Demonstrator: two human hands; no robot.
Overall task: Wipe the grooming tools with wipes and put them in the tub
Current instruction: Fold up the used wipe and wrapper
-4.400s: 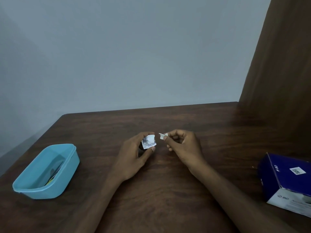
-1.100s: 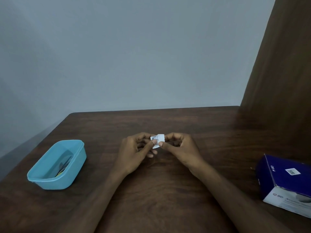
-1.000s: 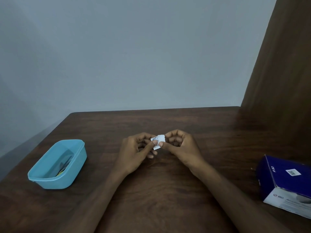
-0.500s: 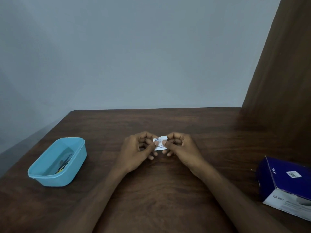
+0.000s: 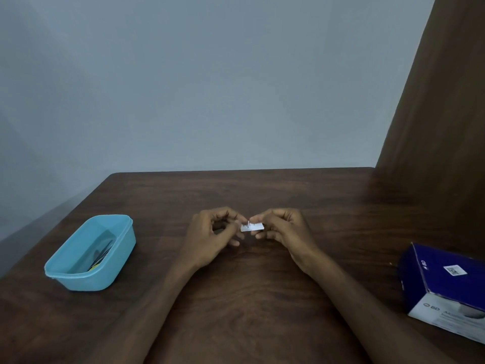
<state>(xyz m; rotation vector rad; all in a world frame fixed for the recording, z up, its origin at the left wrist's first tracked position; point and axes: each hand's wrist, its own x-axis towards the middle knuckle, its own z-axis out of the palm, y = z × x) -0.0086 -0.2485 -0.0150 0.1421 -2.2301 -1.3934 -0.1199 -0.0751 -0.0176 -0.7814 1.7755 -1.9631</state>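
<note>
The head camera looks down on a dark wooden table (image 5: 236, 298) that stands against a pale grey wall (image 5: 210, 88). In the middle of the table, both hands are raised a little above the wood and meet at a small white packet (image 5: 252, 227) with dark print on it. The left hand (image 5: 210, 237) has its fingers curled, and its thumb and forefinger pinch the left end of the packet. The right hand (image 5: 283, 229) is also curled, and its thumb and forefinger pinch the right end. The packet lies almost level between the two hands. Something dark sits inside the left palm, but I cannot tell what it is.

On the left side of the table stands a light blue tub (image 5: 118, 258), well apart from the hands. Inside it lie some thin tools (image 5: 101, 254), dark with a bit of yellow; they are too small to name.

At the right edge lies a dark blue box (image 5: 446, 282) with a white front face, partly cut by the frame. Behind it rises a brown wooden panel (image 5: 441, 127).
</note>
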